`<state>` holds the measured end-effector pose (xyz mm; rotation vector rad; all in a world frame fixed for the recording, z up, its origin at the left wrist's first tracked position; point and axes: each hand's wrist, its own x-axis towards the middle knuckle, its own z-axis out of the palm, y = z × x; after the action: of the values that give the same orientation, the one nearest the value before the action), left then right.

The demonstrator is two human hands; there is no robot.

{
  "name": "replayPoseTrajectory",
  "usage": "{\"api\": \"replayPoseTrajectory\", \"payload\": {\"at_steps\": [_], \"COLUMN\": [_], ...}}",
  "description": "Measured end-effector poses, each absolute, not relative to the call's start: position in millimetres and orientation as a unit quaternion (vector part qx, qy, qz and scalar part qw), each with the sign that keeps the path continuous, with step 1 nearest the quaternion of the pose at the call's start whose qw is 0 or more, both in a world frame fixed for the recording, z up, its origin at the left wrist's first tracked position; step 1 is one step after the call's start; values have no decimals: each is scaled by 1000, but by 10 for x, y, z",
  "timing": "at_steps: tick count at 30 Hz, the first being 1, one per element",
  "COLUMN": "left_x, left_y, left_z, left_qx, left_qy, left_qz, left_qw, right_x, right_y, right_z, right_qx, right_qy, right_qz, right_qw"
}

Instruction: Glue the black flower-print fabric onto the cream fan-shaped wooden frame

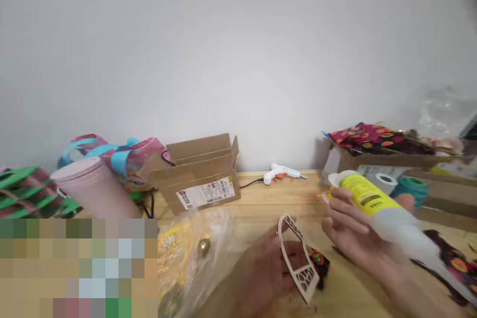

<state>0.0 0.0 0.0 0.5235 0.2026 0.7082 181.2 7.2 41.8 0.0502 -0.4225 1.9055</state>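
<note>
A thin wooden cutout frame (307, 283), curved like a fan blade with lattice sections, rests in my left hand (261, 263). Its fingers lie behind the piece, and the hand is in shade. My right hand (354, 236) is wrapped round a white squeeze bottle (395, 221) with a yellow label. The bottle is tilted, its capped end up and to the left; the small yellow part by my fingertips is blurred. Just right of the frame, a scrap of dark flowered fabric (323, 266) lies partly covered.
A white glue gun (281, 173) lies by the wall, beside an open cardboard box (203, 179). Clear plastic bags (216, 228) with yellow pieces and bells lie left. Thread spools (412, 189) and a fabric-filled box (346, 159) stand right; a pink cup (95, 189) stands left.
</note>
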Motion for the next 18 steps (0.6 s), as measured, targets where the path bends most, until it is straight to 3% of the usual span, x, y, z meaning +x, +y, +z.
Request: {"api": "replayPoseTrajectory", "payload": {"at_steps": [5,18], "left_x": [20,1], "left_y": [-27,-37], "left_z": [-50,-14], "left_qx": [232,256], "left_qy": [119,117], "left_qz": [359,354], "left_qw": [896,892], "right_x": [1908,2059], "right_y": [233,228], "right_z": [115,-43], "right_qx": [-44,-177], "right_qy": [-161,-251], "right_qz": [809,787], "right_qw": [564,536]}}
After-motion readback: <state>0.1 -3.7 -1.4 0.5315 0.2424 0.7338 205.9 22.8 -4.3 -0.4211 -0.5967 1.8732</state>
